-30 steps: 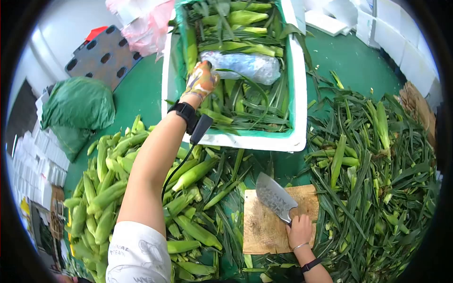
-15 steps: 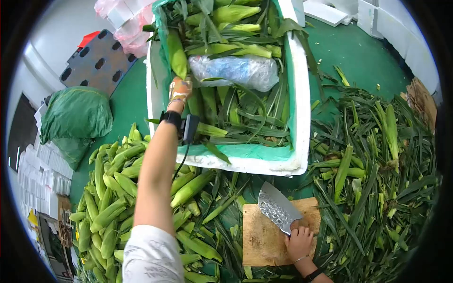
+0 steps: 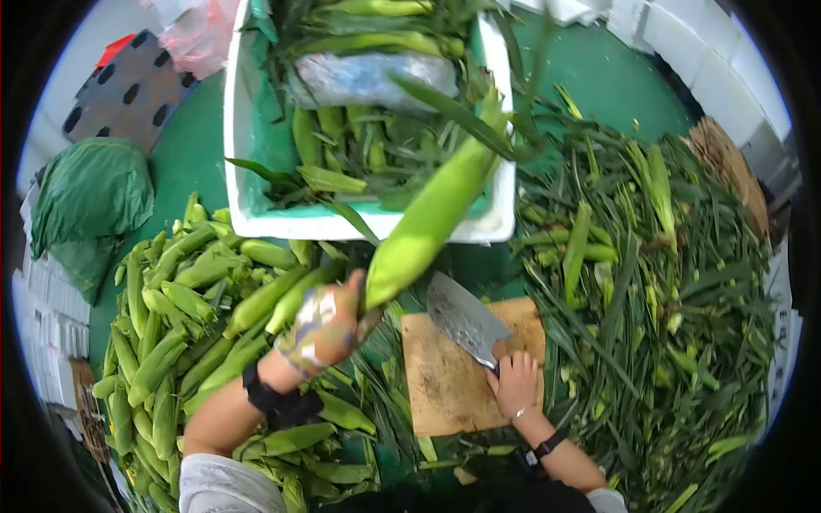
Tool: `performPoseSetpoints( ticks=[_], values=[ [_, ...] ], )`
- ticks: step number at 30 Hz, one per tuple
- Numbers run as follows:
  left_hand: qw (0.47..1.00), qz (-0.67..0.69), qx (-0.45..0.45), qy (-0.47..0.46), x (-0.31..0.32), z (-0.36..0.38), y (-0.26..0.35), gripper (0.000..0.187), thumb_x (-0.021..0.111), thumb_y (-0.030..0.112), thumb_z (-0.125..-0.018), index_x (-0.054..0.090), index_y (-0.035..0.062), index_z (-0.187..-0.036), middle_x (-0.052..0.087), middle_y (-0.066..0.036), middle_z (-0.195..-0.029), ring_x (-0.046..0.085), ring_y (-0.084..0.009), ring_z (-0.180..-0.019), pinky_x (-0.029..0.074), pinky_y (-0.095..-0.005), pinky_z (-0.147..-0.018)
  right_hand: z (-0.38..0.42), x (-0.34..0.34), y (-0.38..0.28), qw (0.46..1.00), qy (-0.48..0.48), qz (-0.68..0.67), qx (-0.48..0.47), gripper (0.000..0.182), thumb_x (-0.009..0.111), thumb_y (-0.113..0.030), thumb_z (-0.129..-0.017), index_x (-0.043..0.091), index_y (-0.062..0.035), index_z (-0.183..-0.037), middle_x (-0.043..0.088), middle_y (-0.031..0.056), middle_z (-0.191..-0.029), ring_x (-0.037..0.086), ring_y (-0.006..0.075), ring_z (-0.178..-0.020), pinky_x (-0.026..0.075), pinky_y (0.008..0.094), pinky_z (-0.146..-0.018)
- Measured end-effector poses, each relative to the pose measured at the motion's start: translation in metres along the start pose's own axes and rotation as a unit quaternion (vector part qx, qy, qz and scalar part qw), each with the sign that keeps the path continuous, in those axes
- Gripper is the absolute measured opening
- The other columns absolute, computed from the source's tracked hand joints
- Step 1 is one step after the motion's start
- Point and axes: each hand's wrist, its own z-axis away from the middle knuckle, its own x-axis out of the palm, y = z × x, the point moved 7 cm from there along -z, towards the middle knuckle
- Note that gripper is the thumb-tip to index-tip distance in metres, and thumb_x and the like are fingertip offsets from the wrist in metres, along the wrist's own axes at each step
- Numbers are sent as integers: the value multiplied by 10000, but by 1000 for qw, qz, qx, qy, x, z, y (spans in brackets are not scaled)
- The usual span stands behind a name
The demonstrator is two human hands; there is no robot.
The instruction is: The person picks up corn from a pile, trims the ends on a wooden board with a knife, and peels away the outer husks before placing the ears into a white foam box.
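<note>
Corn [image 3: 432, 222] slanted across the near edge of the box [image 3: 368, 229], thick end in the left hand [image 3: 325, 325], likely firm, light, slick-husked, best gripped there; the right hand [image 3: 517, 385] held the cleaver [image 3: 466, 316].

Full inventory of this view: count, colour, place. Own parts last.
Board: 1, tan, lower centre
Cleaver: 1, silver, over board
Held ear: 1, green, centre
Box: 1, white, top centre
Boxed ears: several, green, inside
Wrapped pack: 1, clear-bluish, inside box
Piled ears: many, green, left
Leaves: many, green, right
Sack: 1, green, left
Pallet: 1, grey, upper left
Red item: 1, red, by pallet
Plastic: count unclear, pink, upper left
White blocks: several, white, both sides
Cardboard: count unclear, brown, upper right
Floor: 1, green, beneath
Sleeves: 2, pale, bottom
Wristbands: 2, black, wrists
Left grip: 1, gloved, multicoloured, on held ear
Right grip: 1, bare, on cleaver
</note>
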Motion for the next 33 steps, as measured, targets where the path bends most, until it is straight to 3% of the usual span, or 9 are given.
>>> performPoseSetpoints(
  ticks=[7,12,19,21,25,28,29,31,33],
  values=[
    [914,325,-165,-179,109,138,38,396,631,187,-817,540,-46,-1123,605,-229,-730,594,-393,-640,482,-402,-609,130,-77,22,980,-117,-155,-45,251,740,-184,-724,536,-48,-778,537,68,-694,553,274,-537,445,370,-502],
    [813,468,-242,-249,150,184,52,371,632,236,-852,578,-55,-1075,668,-112,-887,592,-145,-796,486,-327,-686,156,-98,27,968,-139,-204,-54,250,747,-201,-754,533,-72,-744,553,57,-603,569,249,-494,438,338,-451],
    [800,458,-235,-309,194,241,47,421,619,358,-883,619,-45,-1005,555,-54,-704,470,-104,-642,415,-313,-569,126,-95,6,958,-151,-233,-75,260,729,-210,-774,516,-61,-762,566,84,-584,586,280,-503,455,380,-456],
    [812,458,-219,-289,190,247,48,424,613,369,-885,620,-38,-1006,549,-68,-677,464,-105,-622,410,-324,-556,107,-73,6,979,-127,-122,-102,251,697,-234,-798,521,-55,-782,575,114,-594,591,309,-511,477,403,-472],
    [837,357,-160,-384,192,266,26,432,628,389,-869,606,-9,-1036,611,-150,-726,530,-201,-602,438,-351,-580,64,-54,67,990,-124,-5,74,287,634,-275,-854,548,-9,-790,600,203,-624,610,388,-578,497,458,-527],
    [925,2,-157,-345,161,241,25,579,655,334,-815,441,-2,-1235,552,-256,-1167,563,-403,-1010,451,-478,-863,38,-67,89,986,-89,-77,119,364,611,-305,-882,558,24,-734,566,250,-610,585,433,-598,460,475,-542],
    [943,26,-193,-268,151,219,34,612,664,313,-799,419,-1,-1264,534,-235,-1163,541,-404,-1040,432,-477,-901,32,-74,84,987,-88,-73,113,364,611,-305,-882,558,24,-734,566,250,-610,585,433,-598,460,475,-542],
    [989,46,-94,-101,153,169,66,621,661,306,-804,412,-14,-1275,537,-246,-1085,539,-411,-996,441,-455,-894,21,-87,70,975,-54,-164,140,372,618,-303,-884,547,34,-742,550,235,-590,539,421,-544,421,439,-514],
    [993,16,-95,-62,174,142,79,578,627,288,-819,418,-48,-1240,527,-242,-1073,531,-404,-994,449,-454,-866,16,-110,48,957,0,-243,155,378,591,-291,-923,501,17,-723,440,105,-512,469,200,-448,371,366,-465]
  ],
)
